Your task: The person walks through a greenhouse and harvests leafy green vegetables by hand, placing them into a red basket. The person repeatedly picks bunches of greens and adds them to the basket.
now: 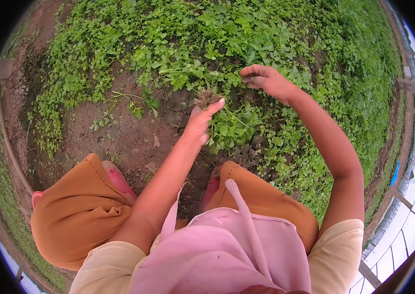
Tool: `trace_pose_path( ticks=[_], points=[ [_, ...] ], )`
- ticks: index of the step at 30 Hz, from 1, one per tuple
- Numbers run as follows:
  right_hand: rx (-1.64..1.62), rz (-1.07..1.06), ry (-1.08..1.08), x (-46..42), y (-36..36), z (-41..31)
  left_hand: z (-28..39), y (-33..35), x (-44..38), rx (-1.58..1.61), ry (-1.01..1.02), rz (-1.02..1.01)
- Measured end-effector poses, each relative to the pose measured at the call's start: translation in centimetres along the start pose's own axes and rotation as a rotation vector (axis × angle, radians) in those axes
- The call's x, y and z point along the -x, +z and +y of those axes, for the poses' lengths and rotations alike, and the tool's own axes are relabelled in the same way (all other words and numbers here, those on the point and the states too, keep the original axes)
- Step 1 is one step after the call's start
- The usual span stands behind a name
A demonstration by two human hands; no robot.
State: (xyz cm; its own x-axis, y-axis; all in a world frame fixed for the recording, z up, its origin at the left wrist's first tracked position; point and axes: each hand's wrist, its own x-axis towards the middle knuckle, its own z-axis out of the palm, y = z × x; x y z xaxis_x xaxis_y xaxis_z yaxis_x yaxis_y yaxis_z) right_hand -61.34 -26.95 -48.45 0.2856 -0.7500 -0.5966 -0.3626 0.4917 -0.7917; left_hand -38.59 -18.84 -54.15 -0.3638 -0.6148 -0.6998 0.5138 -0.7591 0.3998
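My left hand (202, 123) is closed around a bunch of uprooted leafy herb plants (234, 129) that look like celery or parsley. Their tangled, soil-coloured roots (205, 98) stick out above my thumb, and the leaves spread to the right below it. Up and to the right, my right hand (266, 81) hovers over the dense bed of the same herb (185, 33). Its fingers are bent and slightly apart, with nothing visible in them; the palm side is hidden. A broad-bladed grassy plant (252, 56) grows just beyond its fingertips.
Loose pulled sprigs (139, 103) lie on bare damp soil (90, 121) at the left. A long-handled tool (5, 128), seemingly a hoe, lies at the far left. Pink boots (119, 180) flank the soil below. Posts and white sheeting (413, 183) border the right side.
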Motion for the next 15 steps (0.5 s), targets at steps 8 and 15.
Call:
trace_pose_path(
  ticks=[8,15],
  points=[
    [1.516,0.188,-0.296,-2.8,-1.3,2.9,1.0,-2.4,0.9,-0.052,0.012,0.011],
    [1.703,0.267,-0.366,-2.7,-1.2,2.9,-0.4,-0.9,0.0,-0.188,-0.034,0.076]
  ],
)
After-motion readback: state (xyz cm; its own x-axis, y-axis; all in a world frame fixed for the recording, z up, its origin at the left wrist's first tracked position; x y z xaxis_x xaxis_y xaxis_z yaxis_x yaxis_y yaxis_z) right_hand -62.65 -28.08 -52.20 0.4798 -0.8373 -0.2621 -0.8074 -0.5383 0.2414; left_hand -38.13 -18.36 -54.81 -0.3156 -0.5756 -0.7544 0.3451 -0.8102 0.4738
